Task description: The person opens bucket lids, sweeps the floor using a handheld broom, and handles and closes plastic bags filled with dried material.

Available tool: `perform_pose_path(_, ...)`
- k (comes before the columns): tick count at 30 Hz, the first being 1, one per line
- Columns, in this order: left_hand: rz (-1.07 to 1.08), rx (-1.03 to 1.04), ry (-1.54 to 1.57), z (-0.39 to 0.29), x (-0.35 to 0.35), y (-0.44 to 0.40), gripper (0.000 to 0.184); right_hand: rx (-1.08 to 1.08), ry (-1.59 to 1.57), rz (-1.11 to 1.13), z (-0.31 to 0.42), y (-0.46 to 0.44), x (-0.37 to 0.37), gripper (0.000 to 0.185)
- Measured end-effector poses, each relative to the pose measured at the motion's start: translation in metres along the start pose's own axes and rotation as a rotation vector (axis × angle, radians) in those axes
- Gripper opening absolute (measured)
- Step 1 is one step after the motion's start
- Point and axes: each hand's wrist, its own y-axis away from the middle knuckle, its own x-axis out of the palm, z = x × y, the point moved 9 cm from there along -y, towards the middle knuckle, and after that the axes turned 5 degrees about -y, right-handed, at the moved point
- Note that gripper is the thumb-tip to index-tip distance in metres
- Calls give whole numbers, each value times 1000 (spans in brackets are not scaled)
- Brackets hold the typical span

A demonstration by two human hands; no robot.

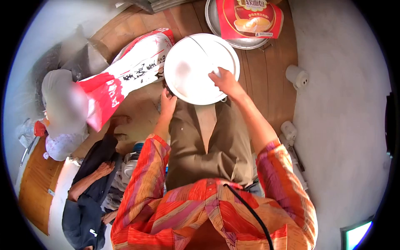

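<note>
A white round bucket with its lid on stands in front of my knees, seen from above. A thin wire handle runs across the lid to a pale grip. My right hand is closed around that grip over the lid's right side. At the bucket's lower left edge is my left hand, its fingers bent up against the side by a small dark thing. The lid partly hides what those fingertips hold. Left of the bucket lies a red and white sack with black characters.
A red bread box rests on a round metal lid at the back right. White pipe stubs stand along the right wall. Another person's arm and dark clothing show at lower left, near several bags.
</note>
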Motion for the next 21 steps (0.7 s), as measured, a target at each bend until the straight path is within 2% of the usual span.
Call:
perform_pose_path(1, -13, -4, -276, -7, -13, 21, 62, 93, -230, 104, -8, 2, 29, 45)
perform_pose_path(2, 69, -54, -255, -13, -18, 47, 60, 107, -262, 201, -12, 0, 53, 53)
perform_pose_path(3, 131, -139, -200, 23, -23, 55, 56, 152, -244, 229, -10, 1, 70, 56)
perform_pose_path(4, 175, -255, 59, 19, -28, 83, 52, 169, -303, 137, -8, 3, 75, 49)
perform_pose_path(5, 276, -372, 157, 40, -35, 97, 52, 193, -367, 52, -7, 8, 80, 44)
perform_pose_path(8, 224, -331, 157, 50, -81, 140, 45, 191, -251, -15, -12, 14, 56, 49)
perform_pose_path(9, 217, -334, 208, 57, -93, 146, 42, 242, -205, -6, -9, 28, 45, 45)
perform_pose_path(11, 185, -325, 154, 78, -117, 141, 37, 189, -223, -62, -13, 59, 37, 40)
perform_pose_path(12, 167, -310, 54, 90, -132, 137, 36, 267, -266, -14, -14, 81, 31, 57)
perform_pose_path(13, 151, -312, -36, 106, -144, 144, 35, 307, -247, 31, -6, 109, 21, 59)
perform_pose_path(14, 114, -320, -59, 118, -153, 148, 33, 334, -192, -100, 5, 139, 0, 55)
perform_pose_path(15, 77, -323, -82, 125, -162, 145, 32, 239, -198, -101, 34, 171, -19, 54)
perform_pose_path(16, 108, -309, -131, 128, -168, 143, 33, 281, -185, -154, 16, 188, -43, 49)
perform_pose_path(17, 130, -285, -182, 126, -171, 138, 33, 227, -282, -147, 32, 214, -58, 44)
perform_pose_path(20, 132, -306, -75, 90, -171, 140, 36, 210, -369, -234, 16, 265, -106, 24)
perform_pose_path(21, 113, -311, -58, 77, -171, 144, 36, 229, -393, -262, 9, 278, -119, 23)
